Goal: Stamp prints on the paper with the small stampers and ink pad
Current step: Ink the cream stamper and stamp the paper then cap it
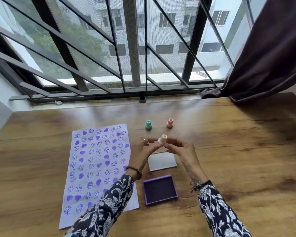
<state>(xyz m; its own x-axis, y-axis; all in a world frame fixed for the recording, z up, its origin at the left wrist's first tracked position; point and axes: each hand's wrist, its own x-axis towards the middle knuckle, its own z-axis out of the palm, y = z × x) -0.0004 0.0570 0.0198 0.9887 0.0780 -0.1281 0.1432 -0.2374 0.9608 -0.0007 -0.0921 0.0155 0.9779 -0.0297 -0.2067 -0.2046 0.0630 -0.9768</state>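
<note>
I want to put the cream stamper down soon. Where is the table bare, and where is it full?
Bare wood lies right of the ink pad and lid, and between the two standing stampers, green and pink, and the windowsill. It is crowded between the paper and pad, under both hands.

A wood-grain brown counter [229, 151] runs up to a wide window with a dark metal grille of slanted bars [132, 48]. Through its mesh, pale apartment blocks [162, 31] and green foliage [72, 38] show blurred. A dark purple fabric curtain [270, 53] hangs at the right, its hem bunched on the sill. Along the pale window sill [75, 104] lie a small black cap-like object [142, 99], a yellow and white stick [102, 101] and a crumpled white scrap [58, 102]
</note>
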